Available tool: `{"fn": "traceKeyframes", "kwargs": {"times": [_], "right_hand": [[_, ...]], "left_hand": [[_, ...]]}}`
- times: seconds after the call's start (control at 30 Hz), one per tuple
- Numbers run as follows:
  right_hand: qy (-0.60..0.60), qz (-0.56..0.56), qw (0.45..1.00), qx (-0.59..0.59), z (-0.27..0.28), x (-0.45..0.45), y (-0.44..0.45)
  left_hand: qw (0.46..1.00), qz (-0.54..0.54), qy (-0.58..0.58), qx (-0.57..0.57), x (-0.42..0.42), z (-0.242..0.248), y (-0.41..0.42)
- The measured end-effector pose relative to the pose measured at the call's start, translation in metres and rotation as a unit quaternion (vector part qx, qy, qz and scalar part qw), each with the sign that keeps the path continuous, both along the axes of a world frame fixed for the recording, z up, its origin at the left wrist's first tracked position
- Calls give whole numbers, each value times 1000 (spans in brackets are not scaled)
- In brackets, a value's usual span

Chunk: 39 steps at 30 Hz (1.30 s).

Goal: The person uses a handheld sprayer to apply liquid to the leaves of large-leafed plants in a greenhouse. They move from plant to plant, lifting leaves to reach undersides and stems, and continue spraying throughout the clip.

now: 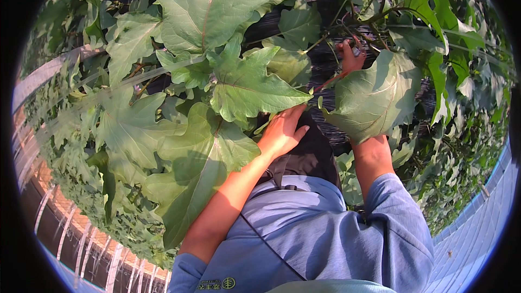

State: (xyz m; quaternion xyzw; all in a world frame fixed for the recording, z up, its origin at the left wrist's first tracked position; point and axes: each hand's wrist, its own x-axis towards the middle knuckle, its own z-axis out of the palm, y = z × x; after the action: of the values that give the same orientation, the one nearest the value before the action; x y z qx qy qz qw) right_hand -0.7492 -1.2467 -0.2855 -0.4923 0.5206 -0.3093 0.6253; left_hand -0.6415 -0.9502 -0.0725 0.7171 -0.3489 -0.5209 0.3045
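My left hand [283, 132] lies over my dark trousers, with the fingers extended and the thumb apart. Its fingertips meet the lower edge of a lobed eggplant leaf [248, 85], which partly hides them; no object shows in it. Farther forward, my right hand [352, 57] reaches in among the eggplant stems [372, 20]. Its fingers are closed around a small metal tool [356, 51], too small to identify surely. A broad eggplant leaf [376, 95] covers my right wrist and part of the forearm. A thin red strip [329, 83], cord or stem, runs beside that hand.
Large eggplant leaves [207, 8] crowd the left and front. Black plastic mulch film [268, 28] covers the ground between plants. A clear plastic strip [122, 85] crosses the foliage at left. White bars [116, 264] and blue sheeting [472, 232] edge the plot.
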Motion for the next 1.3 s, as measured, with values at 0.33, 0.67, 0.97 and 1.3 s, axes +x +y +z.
{"fn": "traceKeyframes", "kwargs": {"times": [0.33, 0.67, 0.97, 1.3], "right_hand": [[171, 146, 964, -143, 35, -52, 27], [442, 90, 889, -76, 75, -214, 220], [443, 221, 864, -94, 103, -191, 372], [279, 322, 876, -227, 96, 36, 314]], "left_hand": [[987, -133, -19, -89, 16, 38, 22], [944, -271, 151, -111, 83, 74, 154], [991, -64, 38, -113, 138, 84, 227], [992, 87, 76, -46, 162, 93, 259]]}}
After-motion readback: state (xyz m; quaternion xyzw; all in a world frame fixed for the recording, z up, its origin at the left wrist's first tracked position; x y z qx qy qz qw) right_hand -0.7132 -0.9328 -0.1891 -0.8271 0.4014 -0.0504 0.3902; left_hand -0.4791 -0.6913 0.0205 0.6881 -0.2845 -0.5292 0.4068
